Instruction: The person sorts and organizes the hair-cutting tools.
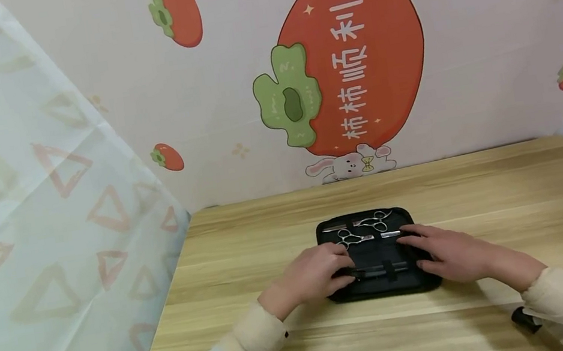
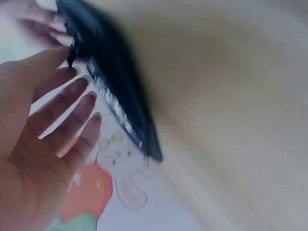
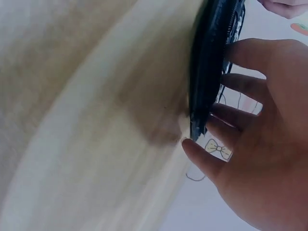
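A black zip case lies spread flat on the table, holding two pairs of silver hairdressing scissors. The upper scissors point left and the lower scissors point right, under dark straps. Along the near side a slim dark tool, its kind unclear, passes under a strap. At the case's left side my left hand pinches the tool's black end between thumb and index finger; its other fingers are loosely bent. My right hand rests its fairly straight fingers on the case's right edge, also seen in the right wrist view.
A wood-grain table extends around the case. Behind it stands a pale wall covering printed with persimmons and a rabbit. A patterned white sheet hangs at the left. Both wrists wear beige wraps.
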The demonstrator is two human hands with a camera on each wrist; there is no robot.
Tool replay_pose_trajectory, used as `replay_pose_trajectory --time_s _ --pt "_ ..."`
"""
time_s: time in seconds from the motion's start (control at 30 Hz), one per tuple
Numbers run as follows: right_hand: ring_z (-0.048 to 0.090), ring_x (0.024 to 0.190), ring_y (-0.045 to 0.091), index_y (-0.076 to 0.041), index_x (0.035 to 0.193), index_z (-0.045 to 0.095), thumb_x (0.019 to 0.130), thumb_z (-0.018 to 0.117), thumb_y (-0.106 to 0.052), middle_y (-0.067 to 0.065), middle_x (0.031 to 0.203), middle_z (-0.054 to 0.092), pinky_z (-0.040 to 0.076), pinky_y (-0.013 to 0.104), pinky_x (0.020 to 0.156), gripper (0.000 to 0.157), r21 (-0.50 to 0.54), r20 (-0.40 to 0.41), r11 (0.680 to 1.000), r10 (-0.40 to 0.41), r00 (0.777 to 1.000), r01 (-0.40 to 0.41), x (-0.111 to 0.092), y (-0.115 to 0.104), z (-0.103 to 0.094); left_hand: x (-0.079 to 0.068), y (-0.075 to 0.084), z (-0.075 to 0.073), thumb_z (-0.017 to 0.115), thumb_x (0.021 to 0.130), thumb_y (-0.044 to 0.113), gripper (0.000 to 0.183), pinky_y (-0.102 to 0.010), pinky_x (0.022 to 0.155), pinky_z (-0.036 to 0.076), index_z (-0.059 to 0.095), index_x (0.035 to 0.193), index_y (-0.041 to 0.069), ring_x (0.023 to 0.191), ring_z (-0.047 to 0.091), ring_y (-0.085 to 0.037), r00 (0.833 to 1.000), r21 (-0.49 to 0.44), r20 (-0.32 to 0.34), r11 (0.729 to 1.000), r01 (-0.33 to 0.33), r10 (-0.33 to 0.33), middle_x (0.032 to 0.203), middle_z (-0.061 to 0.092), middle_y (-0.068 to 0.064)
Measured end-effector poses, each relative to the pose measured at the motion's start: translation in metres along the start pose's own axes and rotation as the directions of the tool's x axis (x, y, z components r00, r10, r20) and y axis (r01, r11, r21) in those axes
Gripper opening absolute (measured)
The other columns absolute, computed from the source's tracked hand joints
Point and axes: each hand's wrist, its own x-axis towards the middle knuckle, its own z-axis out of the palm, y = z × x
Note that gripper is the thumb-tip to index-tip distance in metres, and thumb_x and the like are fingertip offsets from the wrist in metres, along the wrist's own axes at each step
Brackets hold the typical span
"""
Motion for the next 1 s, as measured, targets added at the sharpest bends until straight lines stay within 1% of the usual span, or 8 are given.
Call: replay_pose_trajectory --time_s 0.13,0.23,0.33,0.5,0.67,0.73,0.83,1.0 --pt "0.059 0.124 0.039 -0.006 0.14 0.061 0.097 0.071 -0.027 0.021 0.144 0.054 0.053 0.058 0.091 0.049 -0.044 -0.089 0.997 0.061 0.994 -0.066 0.005 0.001 -0.008 0.0 -0.017 -0.013 0.071 0.098 0.037 0.027 -0.026 0.087 0.054 0.077 0.114 0.016 0.096 0.064 -0.007 0.994 -0.071 0.034 0.992 0.107 -0.105 0.109 0.067 0.005" --pt "0.063 0.117 0.038 -0.001 0.138 0.06 0.097 0.071 -0.027 0.021 0.137 0.058 0.056 0.057 0.083 0.05 -0.033 -0.106 0.991 0.125 0.987 -0.129 0.013 0.006 -0.013 0.003 -0.031 -0.02 0.071 0.098 0.037 0.035 -0.031 0.095 0.053 0.075 0.122 0.011 0.107 0.066 -0.013 0.978 -0.123 0.081 0.972 0.202 -0.193 0.12 0.067 0.0" --pt "0.067 0.104 0.033 0.006 0.138 0.056 0.097 0.069 -0.025 0.022 0.127 0.061 0.057 0.053 0.077 0.052 0.002 -0.086 0.987 0.163 0.983 -0.163 0.021 0.013 -0.018 0.01 -0.045 -0.022 0.071 0.097 0.038 0.048 -0.036 0.105 0.049 0.067 0.134 0.007 0.121 0.062 -0.021 0.949 -0.137 0.149 0.944 0.299 -0.279 0.134 0.063 -0.007" --pt "0.062 0.086 0.025 0.014 0.121 0.059 0.098 0.067 -0.02 0.016 0.101 0.063 0.054 0.046 0.075 0.041 0.097 -0.026 0.981 0.17 0.985 -0.167 0.034 0.027 -0.021 0.02 -0.065 -0.018 0.072 0.096 0.038 0.068 -0.039 0.115 0.039 0.05 0.148 0.0 0.139 0.048 -0.029 0.877 -0.139 0.285 0.888 0.438 -0.388 0.151 0.049 -0.017" --pt "0.054 0.077 0.021 0.003 0.096 0.059 0.099 0.063 -0.014 0.007 0.085 0.058 0.046 0.038 0.071 0.018 0.182 0.032 0.961 0.205 0.978 -0.207 0.048 0.039 -0.016 0.024 -0.08 -0.011 0.078 0.092 0.035 0.047 -0.035 0.091 0.05 0.065 0.12 0.0 0.105 0.059 -0.021 0.828 -0.198 0.346 0.828 0.524 -0.441 0.118 0.063 -0.01" --pt "0.053 0.076 0.02 0.001 0.093 0.058 0.098 0.062 -0.012 0.007 0.084 0.058 0.045 0.037 0.07 0.015 0.188 0.046 0.957 0.216 0.975 -0.221 0.05 0.043 -0.015 0.025 -0.082 -0.009 0.08 0.091 0.033 0.041 -0.034 0.08 0.049 0.066 0.111 0.0 0.09 0.056 -0.02 0.819 -0.253 0.361 0.799 0.546 -0.445 0.106 0.063 -0.01" --pt "0.054 0.076 0.021 0.0 0.092 0.058 0.098 0.061 -0.01 0.007 0.084 0.058 0.046 0.038 0.07 0.012 0.18 0.053 0.958 0.217 0.975 -0.223 0.051 0.047 -0.016 0.027 -0.082 -0.008 0.08 0.091 0.032 0.047 -0.032 0.079 0.049 0.066 0.121 -0.002 0.092 0.057 -0.018 0.811 -0.306 0.376 0.766 0.565 -0.448 0.113 0.066 -0.011" --pt "0.053 0.072 0.019 -0.002 0.092 0.056 0.1 0.059 -0.011 0.006 0.081 0.058 0.046 0.038 0.068 0.013 0.144 0.047 0.965 0.217 0.975 -0.221 0.055 0.047 -0.017 0.028 -0.085 -0.008 0.076 0.095 0.03 0.038 -0.031 0.074 0.047 0.062 0.115 0.0 0.085 0.053 -0.017 0.809 -0.317 0.381 0.758 0.57 -0.449 0.102 0.06 -0.006"
